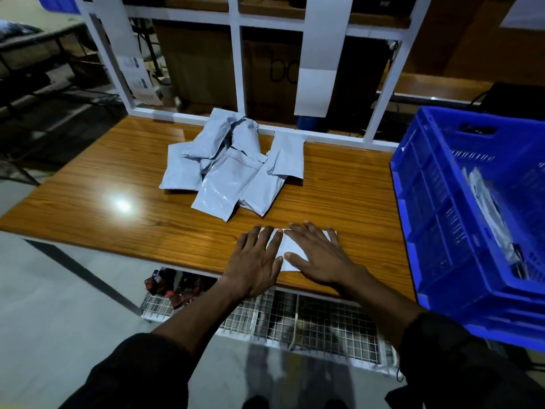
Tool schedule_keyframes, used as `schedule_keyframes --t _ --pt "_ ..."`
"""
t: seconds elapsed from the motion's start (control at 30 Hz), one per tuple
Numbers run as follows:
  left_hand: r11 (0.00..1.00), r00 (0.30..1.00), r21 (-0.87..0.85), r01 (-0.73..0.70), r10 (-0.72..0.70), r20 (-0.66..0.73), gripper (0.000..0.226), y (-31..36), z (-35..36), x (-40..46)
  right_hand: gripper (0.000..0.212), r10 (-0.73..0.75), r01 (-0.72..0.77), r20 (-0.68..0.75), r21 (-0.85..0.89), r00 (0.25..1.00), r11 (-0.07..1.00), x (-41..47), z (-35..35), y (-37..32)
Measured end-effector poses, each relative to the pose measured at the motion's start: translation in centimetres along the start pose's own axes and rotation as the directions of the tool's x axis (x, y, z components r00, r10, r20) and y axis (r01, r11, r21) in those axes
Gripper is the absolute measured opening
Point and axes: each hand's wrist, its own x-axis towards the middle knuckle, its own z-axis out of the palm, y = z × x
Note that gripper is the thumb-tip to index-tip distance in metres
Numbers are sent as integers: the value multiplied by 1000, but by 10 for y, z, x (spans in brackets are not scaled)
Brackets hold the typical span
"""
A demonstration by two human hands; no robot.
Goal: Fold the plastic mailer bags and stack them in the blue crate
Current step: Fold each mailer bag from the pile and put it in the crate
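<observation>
On the worktop (132, 184): gray bag pile (227, 169).
Hands: left hand (255, 261) and right hand (320, 255), fingers flat, press folded bag (290, 247).
Right side: blue crate (460, 208).

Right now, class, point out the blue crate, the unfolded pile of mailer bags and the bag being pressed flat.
blue crate (418, 202): head view, left wall.
pile of mailer bags (219, 187): head view, front bag.
pressed bag (290, 246): head view, strip between hands.

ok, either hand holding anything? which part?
No grip. Both hands lie flat with straight fingers, pressing a folded mailer on the table: left hand on its left half, right hand on its right.
</observation>
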Motion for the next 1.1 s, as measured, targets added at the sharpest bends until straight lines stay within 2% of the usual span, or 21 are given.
schedule_keyframes --t 0.13,0.27,0.37,0.4,0.47,0.57,0.63,0.73,0.8,0.87,0.93,1.0,1.1 --pt "1000 1000 -25 4 -4 13 69 -1 -1 -2 71 97 -104 -94 -74 991 992 -24 13 15" --pt "998 1000 -60 -10 11 19 68 -3 -1 -5 73 155 -159 -45 -99 987 982 -33 9 22" --pt "997 1000 -77 -20 20 8 66 -6 -1 -5 80 146 -144 16 -90 989 986 -33 3 19" --pt "996 1000 -85 -24 24 3 65 -7 -1 -4 84 109 -108 -4 -89 994 990 -36 4 19" --pt "995 1000 -95 -24 24 -4 66 -8 1 0 84 -32 14 -151 -115 988 993 -44 12 20" --pt "994 1000 -109 -11 12 12 71 -9 2 6 49 -249 193 -357 -184 900 964 -49 20 16" --pt "991 1000 -133 -7 8 7 74 -10 3 9 27 -304 228 -390 -230 869 946 -46 22 13" --pt "990 1000 -137 -29 29 -5 84 -11 4 8 12 -307 215 -402 -258 863 942 -39 22 12" --pt "988 999 -152 -36 30 -46 88 -11 5 4 12 -267 198 -442 -196 856 960 -35 18 8" --pt "978 991 -205 -38 11 -130 76 -12 6 1 12 -253 212 -483 -138 838 967 -31 12 3" --pt "982 985 -179 -56 25 -169 70 -14 9 1 12 -281 253 -488 -125 826 959 -33 7 0" --pt "987 990 -145 -74 55 -132 73 -14 11 2 25 -357 311 -423 -175 833 934 -41 6 0" --pt "988 993 -134 -75 61 -104 74 -13 14 2 47 -569 476 -227 -356 791 804 -51 4 4"
